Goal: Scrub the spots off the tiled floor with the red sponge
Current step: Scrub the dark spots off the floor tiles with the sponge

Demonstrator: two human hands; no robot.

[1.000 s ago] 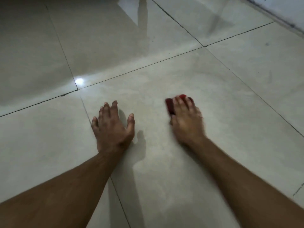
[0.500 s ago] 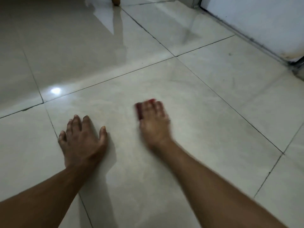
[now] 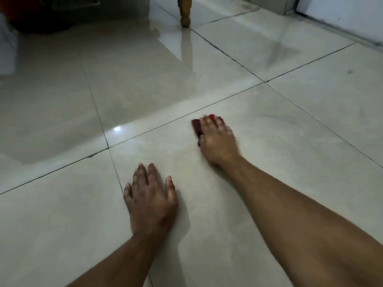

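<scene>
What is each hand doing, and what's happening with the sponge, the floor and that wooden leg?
Left hand: flat on the floor, fingers spread, holding nothing.
Right hand: pressing down on the sponge, blurred.
Red sponge: lying on the tile, mostly covered by the right hand.
Tiled floor: glossy, faint smudges.
Wooden leg: upright on the floor, far back.

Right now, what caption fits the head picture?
Right hand presses red sponge on tiled floor; left hand rests flat.
</scene>
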